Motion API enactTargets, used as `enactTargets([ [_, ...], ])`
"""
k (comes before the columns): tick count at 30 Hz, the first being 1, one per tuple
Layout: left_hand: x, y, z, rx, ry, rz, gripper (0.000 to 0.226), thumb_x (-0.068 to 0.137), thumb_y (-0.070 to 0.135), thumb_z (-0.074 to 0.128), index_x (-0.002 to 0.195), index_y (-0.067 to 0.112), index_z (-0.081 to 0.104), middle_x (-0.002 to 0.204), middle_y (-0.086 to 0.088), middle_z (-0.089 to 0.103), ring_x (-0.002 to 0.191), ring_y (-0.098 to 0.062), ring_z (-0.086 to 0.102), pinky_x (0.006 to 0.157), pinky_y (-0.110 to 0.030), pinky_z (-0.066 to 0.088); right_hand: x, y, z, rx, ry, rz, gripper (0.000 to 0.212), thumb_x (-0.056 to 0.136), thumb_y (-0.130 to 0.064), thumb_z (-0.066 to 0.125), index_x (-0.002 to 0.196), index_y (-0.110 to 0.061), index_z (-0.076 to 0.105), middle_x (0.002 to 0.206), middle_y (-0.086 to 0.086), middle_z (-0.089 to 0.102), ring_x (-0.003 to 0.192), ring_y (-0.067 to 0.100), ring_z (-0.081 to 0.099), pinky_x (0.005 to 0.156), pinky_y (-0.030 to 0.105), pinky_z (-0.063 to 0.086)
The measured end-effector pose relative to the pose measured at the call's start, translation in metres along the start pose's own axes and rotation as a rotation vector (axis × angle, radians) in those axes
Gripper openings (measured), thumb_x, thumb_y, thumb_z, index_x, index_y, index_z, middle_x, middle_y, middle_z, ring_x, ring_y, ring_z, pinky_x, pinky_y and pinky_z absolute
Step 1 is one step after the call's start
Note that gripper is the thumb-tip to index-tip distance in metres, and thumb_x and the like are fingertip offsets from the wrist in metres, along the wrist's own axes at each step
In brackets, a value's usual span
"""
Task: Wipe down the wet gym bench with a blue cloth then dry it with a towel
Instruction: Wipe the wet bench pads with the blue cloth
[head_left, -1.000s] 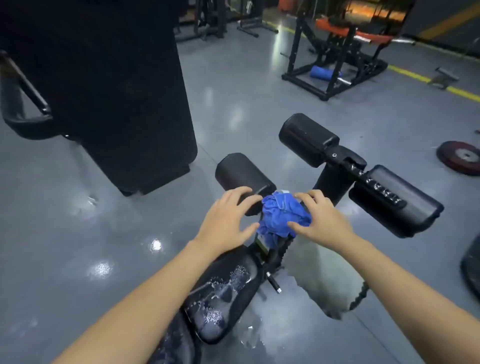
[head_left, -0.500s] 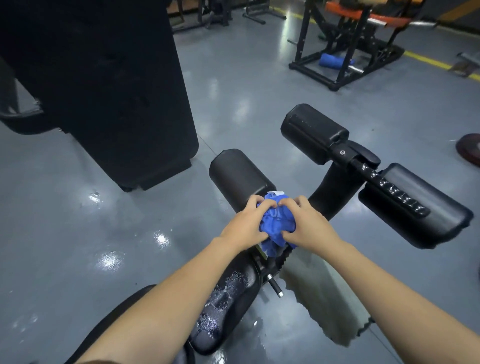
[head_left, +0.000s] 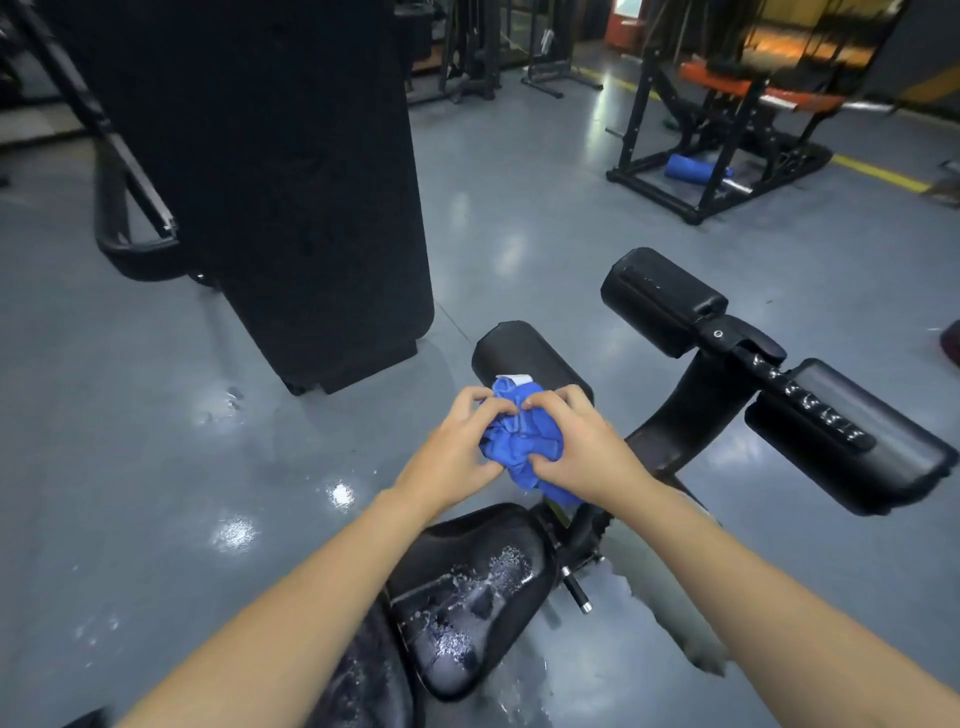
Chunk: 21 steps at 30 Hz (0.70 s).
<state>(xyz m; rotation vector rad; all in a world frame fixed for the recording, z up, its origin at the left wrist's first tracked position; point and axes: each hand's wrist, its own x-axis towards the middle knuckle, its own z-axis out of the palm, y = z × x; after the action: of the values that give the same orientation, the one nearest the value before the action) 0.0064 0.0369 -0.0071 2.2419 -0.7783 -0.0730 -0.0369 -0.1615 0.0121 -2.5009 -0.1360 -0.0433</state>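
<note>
Bunching the blue cloth between them, both hands now grip it: the left hand curls its fingers over the cloth's near-left side and the right hand curls over its right side, thumbs pinched into the folds. A second ago the hands lay apart, fingers spread on either side of the cloth; half a second ago they had closed in on it, and now they hold it gathered into a wad. The cloth sits just in front of the seat pad, above the bench frame and just short of the nearest roller pad.

In my judgement this means the pick-up is done and the wiping has not begun: the seat pad carries beads and streaks of water across its top, and nothing on it looks wiped. The wad must come back toward the person, onto the seat pad, for the first pass.

Counted: one blue cloth, with a white tag at its far edge. Two hands, both on it. One wet seat pad, with part of a second wet pad nearer the person. Three black roller pads beyond the seat pad: the nearest one, one further right, and one at far right. A pale shape lying right of the seat pad may be the towel; I cannot tell.
</note>
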Motion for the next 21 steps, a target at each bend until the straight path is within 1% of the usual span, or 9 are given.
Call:
enactTargets([
  [5, -0.067, -0.012, -0.074, 0.054, 0.097, -0.005, 0.049, 0.081, 0.024, 0.072, 0.125, 0.032, 0.054, 0.135, 0.011, 0.038, 0.106, -0.01, 0.056, 0.088, -0.039, 0.053, -0.005, -0.091, 0.024, 0.032, 0.011, -0.086, 0.052, 0.076, -0.022, 0.07, 0.121, -0.037, 0.049, 0.117, -0.009, 0.04, 0.092, 0.019, 0.058, 0.078, 0.039, 0.053],
  [9, -0.133, -0.034, -0.135, 0.098, 0.16, 0.008, 0.052, 0.079, 0.018, 0.074, 0.124, 0.032, 0.055, 0.134, 0.011, 0.039, 0.107, -0.006, 0.056, 0.089, -0.038, 0.053, -0.012, -0.163, 0.065, 0.068, 0.004, -0.168, 0.053, 0.075, -0.025, 0.068, 0.121, -0.042, 0.045, 0.12, -0.012, 0.04, 0.097, 0.022, 0.058, 0.08, 0.044, 0.053],
  [13, -0.192, -0.07, -0.184, 0.145, 0.246, -0.013, 0.055, 0.077, 0.013, 0.076, 0.124, 0.034, 0.057, 0.135, 0.013, 0.04, 0.111, -0.002, 0.054, 0.09, -0.033, 0.053, -0.01, -0.225, 0.114, 0.144, 0.005, -0.257, 0.054, 0.076, -0.024, 0.069, 0.123, -0.04, 0.049, 0.121, -0.012, 0.042, 0.099, 0.02, 0.058, 0.084, 0.04, 0.052],
  [16, -0.222, -0.091, -0.202, 0.18, 0.295, -0.032, 0.058, 0.075, 0.009, 0.074, 0.124, 0.034, 0.058, 0.135, 0.013, 0.04, 0.113, 0.003, 0.051, 0.092, -0.02, 0.048, -0.005, -0.245, 0.144, 0.214, 0.006, -0.316, 0.054, 0.075, -0.023, 0.069, 0.124, -0.038, 0.051, 0.121, -0.014, 0.043, 0.101, 0.014, 0.058, 0.086, 0.036, 0.051],
  [18, -0.239, -0.112, -0.202, 0.207, 0.338, -0.036, 0.058, 0.073, 0.007, 0.074, 0.124, 0.031, 0.059, 0.134, 0.01, 0.041, 0.114, 0.005, 0.051, 0.091, -0.012, 0.043, 0.002, -0.249, 0.17, 0.248, -0.004, -0.377, 0.055, 0.075, -0.021, 0.07, 0.124, -0.037, 0.052, 0.12, -0.014, 0.045, 0.104, 0.008, 0.056, 0.088, 0.032, 0.05],
  [21, -0.258, -0.151, -0.189, 0.236, 0.403, -0.03, 0.058, 0.073, 0.006, 0.076, 0.124, 0.028, 0.061, 0.132, 0.005, 0.044, 0.118, -0.001, 0.051, 0.094, -0.013, 0.042, 0.015, -0.243, 0.215, 0.267, 0.0, -0.478, 0.055, 0.074, -0.016, 0.072, 0.123, -0.034, 0.055, 0.119, -0.012, 0.047, 0.109, 0.006, 0.055, 0.091, 0.023, 0.047],
])
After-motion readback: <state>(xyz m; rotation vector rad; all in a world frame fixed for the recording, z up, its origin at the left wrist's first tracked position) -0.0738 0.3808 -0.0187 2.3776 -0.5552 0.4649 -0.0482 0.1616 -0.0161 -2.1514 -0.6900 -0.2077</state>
